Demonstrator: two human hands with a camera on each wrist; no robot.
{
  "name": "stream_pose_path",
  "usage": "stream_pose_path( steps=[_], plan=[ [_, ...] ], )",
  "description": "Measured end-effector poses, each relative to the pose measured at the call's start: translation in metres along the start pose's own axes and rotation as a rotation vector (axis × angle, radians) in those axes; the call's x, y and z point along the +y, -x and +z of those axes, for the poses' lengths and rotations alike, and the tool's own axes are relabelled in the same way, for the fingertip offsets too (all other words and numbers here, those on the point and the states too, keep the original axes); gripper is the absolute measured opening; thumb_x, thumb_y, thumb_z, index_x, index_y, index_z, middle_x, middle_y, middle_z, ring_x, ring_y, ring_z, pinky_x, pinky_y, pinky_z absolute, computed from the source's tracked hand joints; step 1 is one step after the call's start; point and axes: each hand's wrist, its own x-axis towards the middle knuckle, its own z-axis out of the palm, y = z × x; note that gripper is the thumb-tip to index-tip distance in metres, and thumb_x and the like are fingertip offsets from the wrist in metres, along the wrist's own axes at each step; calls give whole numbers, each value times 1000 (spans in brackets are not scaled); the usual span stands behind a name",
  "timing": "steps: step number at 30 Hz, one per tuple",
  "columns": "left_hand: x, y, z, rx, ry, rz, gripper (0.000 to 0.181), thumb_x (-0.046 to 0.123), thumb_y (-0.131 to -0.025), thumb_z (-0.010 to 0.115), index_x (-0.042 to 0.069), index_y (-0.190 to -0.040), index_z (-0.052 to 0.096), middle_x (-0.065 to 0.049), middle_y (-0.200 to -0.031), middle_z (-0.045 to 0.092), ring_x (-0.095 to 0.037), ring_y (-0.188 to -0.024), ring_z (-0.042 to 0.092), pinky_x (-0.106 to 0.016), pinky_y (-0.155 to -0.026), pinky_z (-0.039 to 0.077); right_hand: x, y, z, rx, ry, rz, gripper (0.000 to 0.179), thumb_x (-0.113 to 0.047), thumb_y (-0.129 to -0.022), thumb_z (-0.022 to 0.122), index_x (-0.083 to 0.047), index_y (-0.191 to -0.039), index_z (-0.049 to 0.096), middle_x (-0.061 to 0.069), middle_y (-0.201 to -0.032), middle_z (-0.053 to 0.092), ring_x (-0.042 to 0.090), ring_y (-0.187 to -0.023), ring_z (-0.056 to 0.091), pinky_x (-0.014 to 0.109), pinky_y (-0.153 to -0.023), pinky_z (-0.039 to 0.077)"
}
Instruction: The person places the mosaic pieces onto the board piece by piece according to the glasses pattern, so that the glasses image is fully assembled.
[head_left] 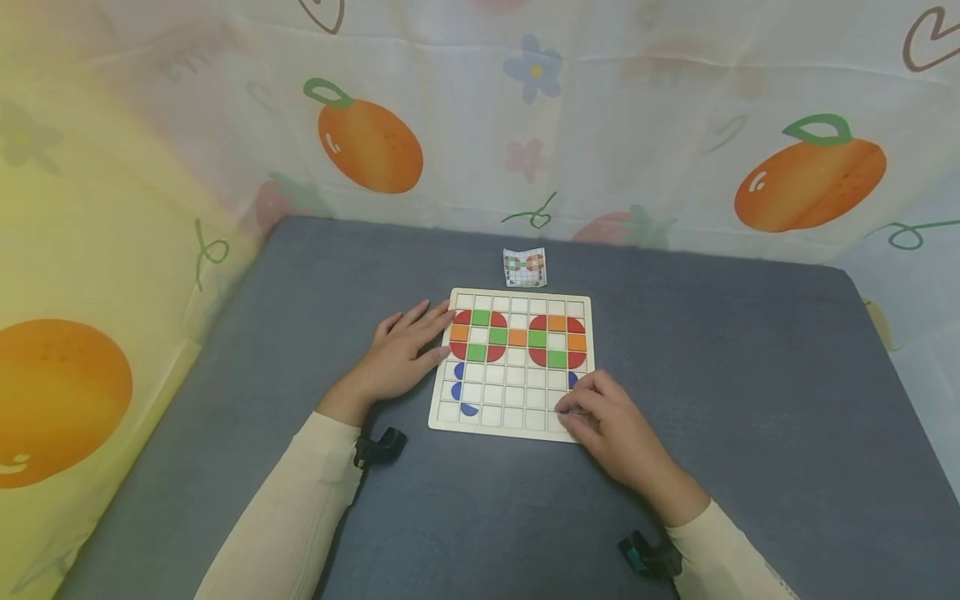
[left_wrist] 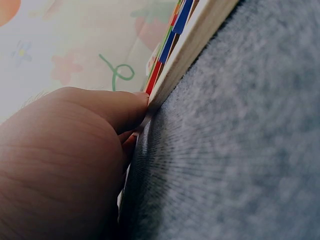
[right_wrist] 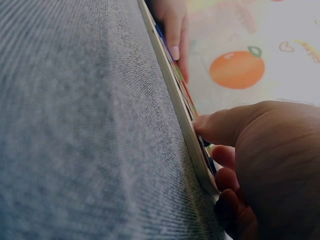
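Note:
A square wooden puzzle board (head_left: 504,418) with a grid of white cells lies flat on the table. Red quarter-round, green and orange square pieces form two rings on it, joined by an orange square (head_left: 517,337). Blue half-round pieces (head_left: 457,391) sit along its lower left, and another blue piece (head_left: 573,379) shows at the right side. My left hand (head_left: 401,354) rests on the board's left edge with fingers extended. At the lower right corner, my right hand (head_left: 611,425) pinches a small dark-blue piece, mostly hidden by its fingertips (right_wrist: 202,125).
A small printed pattern card (head_left: 525,267) lies just behind the board. Grey cloth covers the table (head_left: 712,350). A fruit-printed curtain (head_left: 465,125) hangs at the back and sides. Black wrist mounts (head_left: 381,448) are on both forearms.

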Motion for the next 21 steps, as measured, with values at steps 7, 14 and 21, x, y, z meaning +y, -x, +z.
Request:
stream_pose_path(
  steps=[7, 14, 21],
  plan=[
    [-1, 0, 0, -1, 0, 1, 66, 39, -114, 57, 16, -172, 37, 3, -178, 26, -27, -165, 12, -60, -126, 3, 0, 0, 0, -17, -13, 42, 18, -3, -94, 86, -16, -103, 80, -5, -105, 57, 12, -88, 51, 33, -73, 47],
    [0, 0, 0, -4, -3, -5, 67, 40, -113, 58, 16, -172, 37, 3, -178, 26, -26, -165, 11, -60, -126, 2, 1, 1, 0, -26, -24, 67, 18, -5, -95, 86, -17, -106, 80, -6, -106, 57, 11, -90, 51, 33, -73, 47],
    [0, -1, 1, -6, -10, -10, 67, 39, -113, 58, 16, -172, 36, 3, -178, 25, -26, -166, 10, -60, -126, 2, 1, 1, 0, -29, -41, 80, 18, -5, -95, 86, -17, -106, 79, -7, -106, 56, 11, -87, 49, 32, -72, 45]
  ],
)
